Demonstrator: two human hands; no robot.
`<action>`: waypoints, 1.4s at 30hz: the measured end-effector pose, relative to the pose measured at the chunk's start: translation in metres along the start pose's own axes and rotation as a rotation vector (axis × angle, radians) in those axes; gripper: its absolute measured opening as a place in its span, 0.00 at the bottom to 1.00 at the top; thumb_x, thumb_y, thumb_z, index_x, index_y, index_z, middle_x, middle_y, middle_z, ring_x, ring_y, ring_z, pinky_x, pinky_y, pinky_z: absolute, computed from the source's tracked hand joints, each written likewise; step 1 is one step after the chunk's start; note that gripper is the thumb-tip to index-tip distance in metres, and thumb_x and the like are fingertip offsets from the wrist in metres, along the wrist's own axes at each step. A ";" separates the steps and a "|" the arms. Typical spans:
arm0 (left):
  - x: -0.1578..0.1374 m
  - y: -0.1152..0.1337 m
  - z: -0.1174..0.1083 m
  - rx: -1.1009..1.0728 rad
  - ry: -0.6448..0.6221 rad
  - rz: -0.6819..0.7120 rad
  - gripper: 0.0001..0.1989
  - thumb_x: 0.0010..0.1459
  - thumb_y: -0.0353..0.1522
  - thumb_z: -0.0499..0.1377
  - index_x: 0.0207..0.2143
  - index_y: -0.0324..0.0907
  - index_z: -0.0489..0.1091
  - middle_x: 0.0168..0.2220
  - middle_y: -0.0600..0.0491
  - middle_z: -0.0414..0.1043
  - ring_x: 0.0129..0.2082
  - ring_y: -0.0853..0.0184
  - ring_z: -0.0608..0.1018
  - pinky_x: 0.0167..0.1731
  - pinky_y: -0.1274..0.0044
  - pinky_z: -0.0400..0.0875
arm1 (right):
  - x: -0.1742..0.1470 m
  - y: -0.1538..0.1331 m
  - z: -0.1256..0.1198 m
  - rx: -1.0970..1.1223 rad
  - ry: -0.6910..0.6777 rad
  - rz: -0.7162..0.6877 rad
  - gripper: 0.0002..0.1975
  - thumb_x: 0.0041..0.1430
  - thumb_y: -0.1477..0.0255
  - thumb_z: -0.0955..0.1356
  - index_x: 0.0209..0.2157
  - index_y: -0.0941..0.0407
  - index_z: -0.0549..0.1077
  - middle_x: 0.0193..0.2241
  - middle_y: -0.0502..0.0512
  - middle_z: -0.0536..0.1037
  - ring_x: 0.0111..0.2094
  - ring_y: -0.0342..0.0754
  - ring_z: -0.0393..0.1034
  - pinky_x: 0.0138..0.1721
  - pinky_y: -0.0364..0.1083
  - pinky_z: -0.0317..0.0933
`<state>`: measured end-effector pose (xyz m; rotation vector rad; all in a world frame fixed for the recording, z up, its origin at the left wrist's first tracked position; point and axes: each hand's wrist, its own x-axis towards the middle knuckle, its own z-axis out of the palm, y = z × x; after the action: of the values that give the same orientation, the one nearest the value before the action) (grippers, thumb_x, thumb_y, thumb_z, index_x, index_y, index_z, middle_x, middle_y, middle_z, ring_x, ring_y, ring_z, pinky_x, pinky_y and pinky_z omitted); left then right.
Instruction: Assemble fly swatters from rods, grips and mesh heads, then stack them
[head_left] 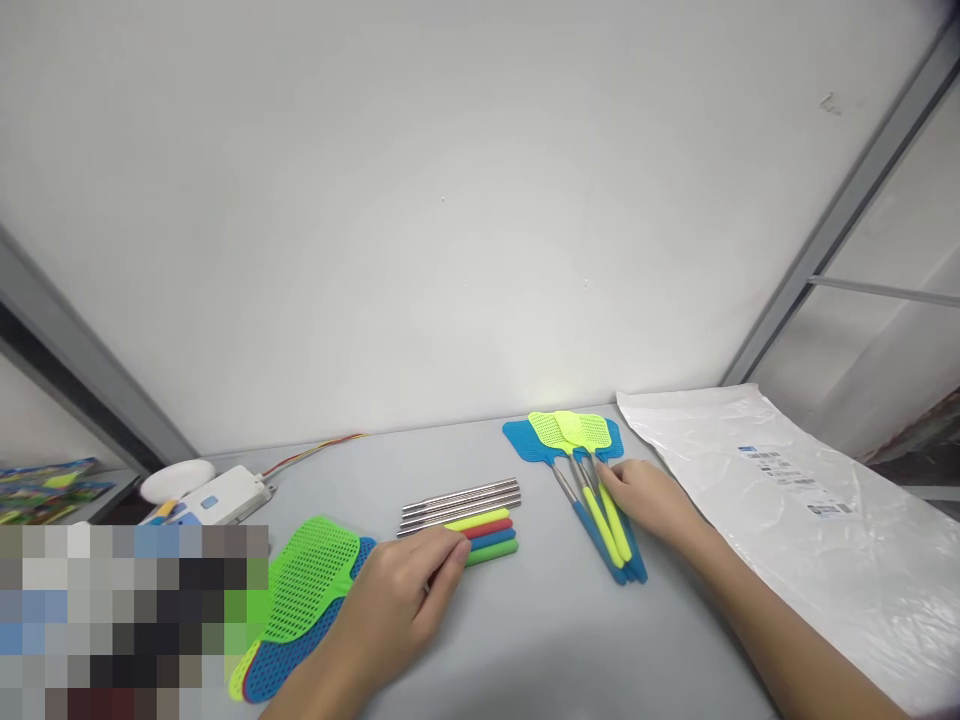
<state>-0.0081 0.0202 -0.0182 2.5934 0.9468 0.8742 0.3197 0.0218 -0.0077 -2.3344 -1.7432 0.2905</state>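
Observation:
My left hand [409,590] is closed over the left ends of several coloured handles [491,535], yellow, red, blue and green, lying side by side. Its fingertips are partly hidden. Behind them lie several metal rods [461,505]. Under and beside my left wrist is a stack of loose fly swatter heads [311,580], green on top, with blue, yellow and a red edge below. My right hand [645,495] pinches the shaft area of a fly swatter in a fanned group of whole fly swatters [600,520] with yellow and blue handles, lying on the table.
A white plastic bag [795,500] with a printed label covers the table's right side. At the left are a white box-like device [221,495], a white oval object [178,481] and thin coloured wires [307,452]. A white wall [480,220] rises behind; the lower left is pixelated.

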 end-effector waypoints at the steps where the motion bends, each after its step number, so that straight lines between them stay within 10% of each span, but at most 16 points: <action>1: 0.000 0.000 -0.001 0.014 0.003 -0.011 0.12 0.68 0.32 0.47 0.33 0.43 0.67 0.26 0.56 0.68 0.25 0.69 0.70 0.27 0.78 0.60 | -0.002 -0.001 -0.001 -0.007 0.018 -0.007 0.29 0.67 0.56 0.52 0.16 0.54 0.61 0.19 0.55 0.72 0.21 0.47 0.64 0.23 0.45 0.46; 10: 0.002 -0.006 -0.009 0.106 0.029 -0.093 0.16 0.68 0.32 0.45 0.26 0.43 0.62 0.22 0.58 0.61 0.22 0.71 0.64 0.25 0.78 0.57 | -0.012 -0.028 -0.016 -0.122 0.148 -0.141 0.26 0.67 0.59 0.53 0.18 0.53 0.61 0.19 0.55 0.72 0.21 0.49 0.63 0.23 0.46 0.44; 21: 0.003 -0.007 -0.016 0.288 0.002 -0.127 0.16 0.68 0.33 0.47 0.27 0.42 0.65 0.24 0.55 0.70 0.24 0.69 0.72 0.25 0.77 0.58 | 0.025 -0.143 0.025 -0.170 -0.072 -0.793 0.11 0.64 0.70 0.61 0.32 0.54 0.74 0.34 0.54 0.79 0.32 0.48 0.71 0.32 0.44 0.53; 30: 0.001 0.013 0.003 0.368 -0.140 0.011 0.17 0.65 0.40 0.50 0.29 0.43 0.69 0.28 0.53 0.74 0.27 0.66 0.76 0.22 0.75 0.61 | 0.039 -0.159 0.048 -0.132 -0.167 -0.985 0.11 0.61 0.73 0.62 0.29 0.53 0.76 0.30 0.53 0.78 0.29 0.47 0.71 0.30 0.44 0.55; 42: -0.006 0.005 -0.014 0.435 -0.199 -0.026 0.15 0.62 0.43 0.57 0.30 0.42 0.70 0.27 0.54 0.72 0.28 0.66 0.76 0.23 0.76 0.61 | 0.028 -0.136 -0.014 -0.040 0.300 -0.919 0.08 0.61 0.67 0.63 0.34 0.56 0.70 0.34 0.58 0.73 0.32 0.52 0.68 0.35 0.50 0.58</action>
<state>-0.0178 0.0129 -0.0074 2.9442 1.2203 0.4245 0.2066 0.0853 0.0434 -1.2708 -2.3956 -0.2383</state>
